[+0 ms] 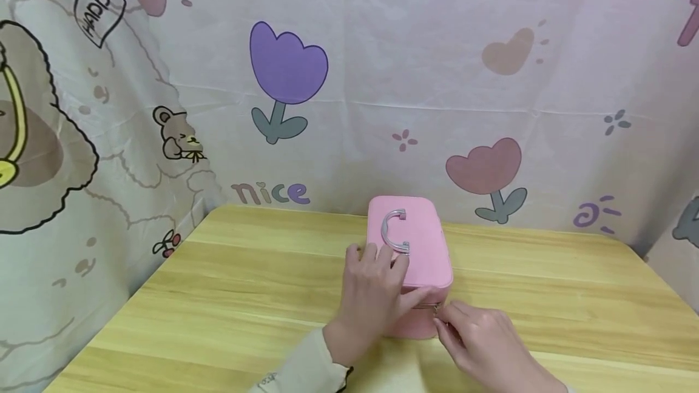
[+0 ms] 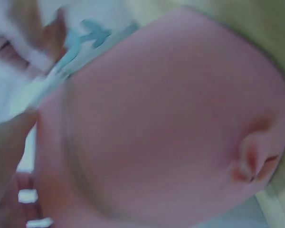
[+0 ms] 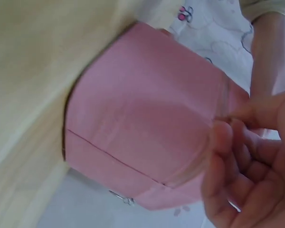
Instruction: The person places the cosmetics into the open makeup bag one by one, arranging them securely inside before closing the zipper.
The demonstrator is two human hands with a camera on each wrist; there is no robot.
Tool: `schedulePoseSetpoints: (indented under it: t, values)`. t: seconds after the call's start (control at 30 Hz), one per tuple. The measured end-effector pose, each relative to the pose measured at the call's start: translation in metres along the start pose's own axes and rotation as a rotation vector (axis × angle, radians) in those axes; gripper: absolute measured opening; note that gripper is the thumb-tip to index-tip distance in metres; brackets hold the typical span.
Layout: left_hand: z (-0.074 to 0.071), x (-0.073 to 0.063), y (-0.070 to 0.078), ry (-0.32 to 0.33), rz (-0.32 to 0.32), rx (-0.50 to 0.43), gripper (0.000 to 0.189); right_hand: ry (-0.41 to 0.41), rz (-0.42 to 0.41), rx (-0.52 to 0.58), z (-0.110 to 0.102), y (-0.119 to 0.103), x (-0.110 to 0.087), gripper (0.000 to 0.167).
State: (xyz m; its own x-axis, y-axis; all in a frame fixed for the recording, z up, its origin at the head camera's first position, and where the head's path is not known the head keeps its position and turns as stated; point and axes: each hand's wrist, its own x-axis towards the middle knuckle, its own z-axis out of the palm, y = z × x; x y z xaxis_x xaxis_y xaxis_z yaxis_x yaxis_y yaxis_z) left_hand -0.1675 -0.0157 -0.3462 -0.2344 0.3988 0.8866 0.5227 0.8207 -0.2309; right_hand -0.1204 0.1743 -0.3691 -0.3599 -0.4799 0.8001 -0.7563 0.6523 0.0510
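A pink zippered case (image 1: 425,244) stands on the wooden table, its silver handle (image 1: 386,230) on the lid. My left hand (image 1: 367,297) rests on the case's near left part, fingers spread by the handle and thumb along the near top edge. At the near right corner, my right hand (image 1: 487,333) pinches the small zipper pull (image 1: 436,309) between thumb and fingertips. The right wrist view shows the zipper seam (image 3: 192,166) running round the pink case (image 3: 137,104) to those pinching fingertips. In the blurred left wrist view, the left thumb (image 2: 12,142) lies at the lid edge.
The light wooden table (image 1: 262,272) extends around the case. Behind it hangs a pale cloth (image 1: 382,65) printed with flowers and bears, meeting the table's back edge close behind the case. More printed cloth (image 1: 109,199) hangs at the left.
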Motion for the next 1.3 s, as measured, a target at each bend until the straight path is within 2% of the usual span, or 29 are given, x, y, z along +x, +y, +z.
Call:
schedulePoseSetpoints:
  t: [0.03,0.1,0.17,0.23,0.3,0.4,0.47,0.63,0.73,0.8,0.83,0.97,1.13,1.2,1.3]
  values:
    - [-0.003,0.001,-0.005,-0.063,0.008,-0.062,0.057,-0.018,0.011,0.02,-0.002,0.001,-0.001,0.042]
    - [-0.008,0.004,-0.019,-0.234,0.019,-0.224,0.047,-0.052,0.031,0.059,-0.006,0.004,-0.002,0.044]
    - [-0.012,0.006,-0.037,-0.425,0.001,-0.425,0.037,-0.083,0.054,0.099,-0.009,0.007,-0.004,0.046]
    - [-0.013,0.007,-0.054,-0.588,-0.039,-0.636,0.033,-0.104,0.073,0.123,-0.012,0.009,-0.005,0.047]
    - [-0.012,0.006,-0.069,-0.687,-0.085,-0.812,0.041,-0.114,0.087,0.111,-0.015,0.01,-0.006,0.049]
    - [-0.008,0.001,-0.084,-0.742,-0.086,-0.961,0.047,-0.126,0.108,0.07,-0.017,0.011,-0.006,0.032]
    - [-0.005,-0.002,-0.09,-0.74,-0.051,-0.986,0.047,-0.138,0.126,0.046,-0.018,0.011,-0.006,0.016]
    - [-0.007,-0.004,-0.096,-0.728,0.006,-0.963,0.052,-0.161,0.151,0.019,-0.018,0.008,-0.003,0.029]
    - [-0.009,-0.003,-0.097,-0.717,0.021,-0.924,0.058,-0.158,0.143,0.028,-0.017,0.007,-0.002,0.026]
    - [-0.008,-0.004,-0.097,-0.693,0.034,-0.907,0.061,-0.145,0.13,0.045,-0.015,0.006,-0.001,0.018]
    - [-0.007,-0.004,-0.097,-0.671,0.042,-0.899,0.061,-0.135,0.121,0.054,-0.014,0.005,-0.001,0.02]
    - [0.002,-0.009,-0.094,-0.538,0.077,-0.917,0.058,-0.092,0.076,0.072,-0.01,0.001,0.001,0.046]
    - [0.014,-0.015,-0.087,-0.342,0.179,-0.847,0.054,-0.06,0.069,0.039,-0.008,0.0,0.001,0.047]
    - [0.016,-0.015,-0.083,-0.285,0.218,-0.789,0.05,-0.06,0.083,0.018,-0.008,0.001,0.0,0.049]
    - [0.015,-0.015,-0.076,-0.232,0.249,-0.707,0.046,-0.069,0.113,-0.023,-0.009,0.003,-0.001,0.049]
